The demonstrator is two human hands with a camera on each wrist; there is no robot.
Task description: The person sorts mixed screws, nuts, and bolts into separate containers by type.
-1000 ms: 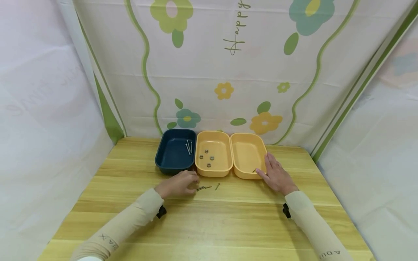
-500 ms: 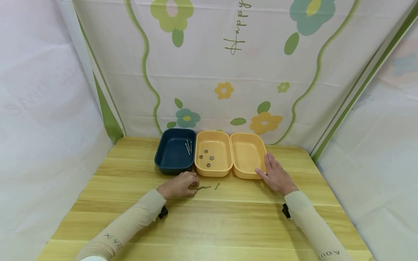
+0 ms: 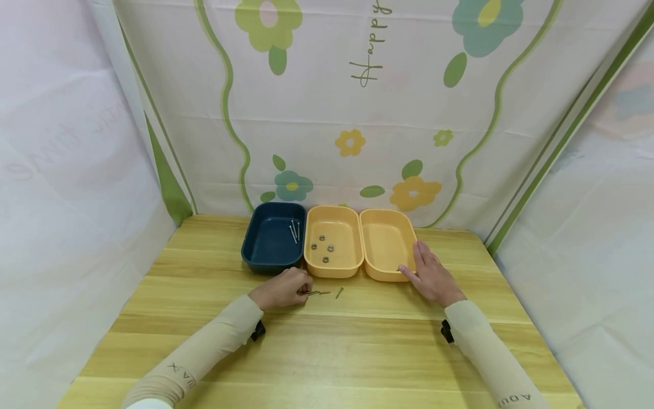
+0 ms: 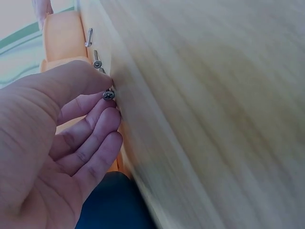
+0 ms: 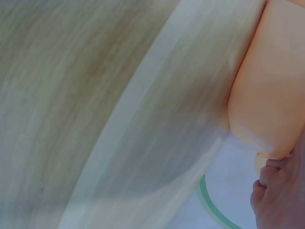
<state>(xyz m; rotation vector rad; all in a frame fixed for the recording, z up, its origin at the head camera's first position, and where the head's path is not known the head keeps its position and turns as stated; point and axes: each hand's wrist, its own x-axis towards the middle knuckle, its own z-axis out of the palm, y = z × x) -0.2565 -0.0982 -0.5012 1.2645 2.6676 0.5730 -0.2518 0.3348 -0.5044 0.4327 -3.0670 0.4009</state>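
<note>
Apparently, the left hand (image 3: 283, 288) pinches a screw (image 4: 108, 95) near its head, low at the tabletop (image 3: 327, 352); loose screws (image 4: 97, 63) lie just beyond. The right hand (image 3: 434, 278), fingers extended, rests against the right yellow box (image 3: 388, 241). So slight a fingertip hold could slip, scattering its neighbours.

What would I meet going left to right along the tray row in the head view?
Navy tray holding screws, middle tray holding nuts, right tray, right hand.
</note>
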